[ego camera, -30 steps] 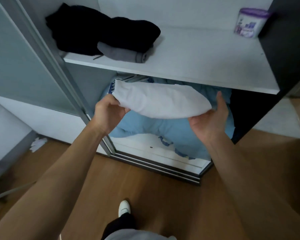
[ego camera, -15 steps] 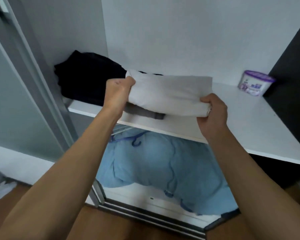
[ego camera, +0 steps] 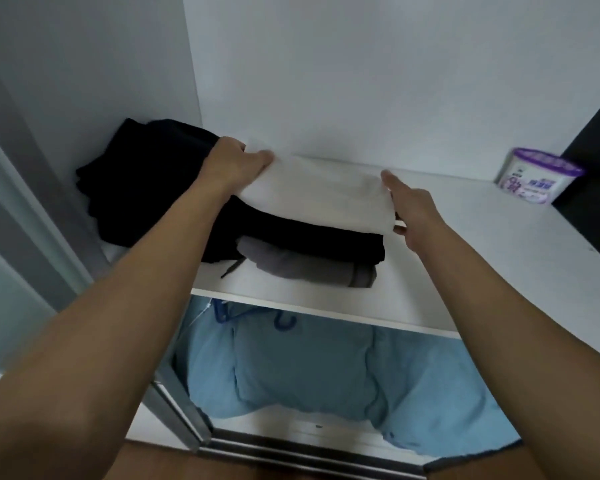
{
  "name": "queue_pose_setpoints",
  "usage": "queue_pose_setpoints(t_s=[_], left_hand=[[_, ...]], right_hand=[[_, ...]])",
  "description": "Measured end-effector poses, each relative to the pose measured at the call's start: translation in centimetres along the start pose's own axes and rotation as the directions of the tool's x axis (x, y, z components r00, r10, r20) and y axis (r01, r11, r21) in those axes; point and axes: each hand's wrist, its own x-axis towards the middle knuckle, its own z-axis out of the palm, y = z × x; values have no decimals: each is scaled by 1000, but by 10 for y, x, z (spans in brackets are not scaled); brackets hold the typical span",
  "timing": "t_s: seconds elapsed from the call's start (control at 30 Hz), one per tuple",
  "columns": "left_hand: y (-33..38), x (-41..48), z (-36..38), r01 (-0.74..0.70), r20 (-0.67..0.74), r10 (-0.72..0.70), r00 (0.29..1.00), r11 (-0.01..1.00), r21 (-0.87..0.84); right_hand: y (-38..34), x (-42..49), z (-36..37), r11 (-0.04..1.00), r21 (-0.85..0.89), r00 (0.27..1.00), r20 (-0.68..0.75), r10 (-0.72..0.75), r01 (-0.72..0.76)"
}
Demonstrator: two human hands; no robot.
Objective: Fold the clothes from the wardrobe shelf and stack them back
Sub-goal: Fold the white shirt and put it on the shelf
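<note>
On top of the dark clothes (ego camera: pixel 291 233), white garment (ego camera: pixel 319 199) rests.
Left hand (ego camera: pixel 234 164) grips its far-left edge; right hand (ego camera: pixel 409 209) flat, released, bare shelf (ego camera: pixel 465 258) beyond.

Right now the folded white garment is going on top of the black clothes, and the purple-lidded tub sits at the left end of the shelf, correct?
One thing is off. The head view shows the purple-lidded tub at the right end of the shelf, not the left. The folded white garment does lie on the black clothes, with the left hand and right hand at its ends.
</note>
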Motion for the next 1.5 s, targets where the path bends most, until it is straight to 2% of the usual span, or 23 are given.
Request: queue_pose_setpoints(t_s=[0.07, 0.1, 0.2, 0.23, 0.3, 0.33, 0.37, 0.4, 0.43, 0.5, 0.53, 0.67, 0.73, 0.8, 0.87, 0.9, 0.93, 1.0, 1.07, 1.1, 1.17, 1.27, 1.5], left_hand=[[1, 9, -2, -39, -39, 43, 998, 995, 91], [0, 11, -2, -49, -71, 61, 996, 987, 152], [-6, 8, -5, -38, -147, 90, 985, 946, 323], [-6, 6, -5, -59, -185, 128, 974, 939, 337], [3, 4, -2, -212, -211, 293, 933, 918, 336], [9, 2, 3, -300, -141, 366, 920, 888, 349], [14, 0, 10, -364, -7, 396, 918, 852, 376], [16, -3, 20, -401, 142, 377, 915, 819, 411], [12, -9, 29, -407, 264, 318, 911, 804, 435], [-2, -18, 40, -385, 349, 248, 904, 826, 411], [-10, -20, 41, -373, 336, 247, 909, 843, 389], [-17, -23, 33, -294, 326, 147, 934, 834, 466], [-11, -30, 25, -269, 293, 125, 948, 807, 525], [-7, -36, 11, -332, 178, 281, 943, 757, 562], [-7, -39, -10, -385, 3, 492, 871, 677, 628], [-12, -38, -21, -361, -81, 543, 836, 655, 664], [-20, -37, -32, -309, -147, 542, 827, 658, 686], [-41, -37, -48, -139, -222, 378, 899, 725, 674], [-66, -43, -53, 21, -230, 161, 960, 776, 630], [-77, -47, -50, 51, -217, 105, 971, 790, 611], [-94, -50, -38, 36, -194, 106, 975, 790, 612], [-100, -43, -23, 15, -193, 145, 970, 764, 645], [-91, -7, 0, -16, -142, 146, 979, 753, 658]], right_hand=[[-7, 6, 9, 994, 2, 992, -67, -105, 105], [-8, 8, 10, 987, -58, 985, -87, -152, 147], [-7, 9, 0, 965, -236, 990, -54, -130, 114], [-10, 7, -2, 964, -248, 993, -39, -113, 100], [-21, 10, 4, 940, -281, 972, -79, -222, 192], [-28, 8, 13, 904, -327, 943, -90, -319, 275], [-34, 2, 26, 855, -386, 917, -52, -395, 346], [-35, -2, 40, 798, -457, 904, 35, -426, 394], [-30, -5, 55, 725, -548, 900, 140, -413, 418], [-6, -10, 75, 564, -711, 904, 271, -332, 420], [7, -11, 76, 529, -744, 909, 274, -314, 407], [28, -4, 54, 650, -691, 945, 170, -278, 315], [27, -5, 43, 659, -712, 967, 127, -221, 244], [21, -9, 40, 626, -745, 959, 64, -275, 229], [11, -17, 49, 558, -756, 894, 79, -442, 343], [7, -24, 56, 514, -740, 839, 124, -529, 434], [2, -31, 64, 464, -715, 779, 181, -600, 523], [0, -48, 80, 338, -685, 690, 332, -644, 645], [9, -60, 92, 209, -707, 674, 478, -564, 676], [15, -62, 95, 151, -733, 690, 521, -502, 664], [24, -58, 93, 58, -789, 733, 538, -415, 612], [32, -46, 85, -10, -820, 742, 523, -420, 572], [28, 0, 80, -17, -833, 743, 502, -442, 553]])
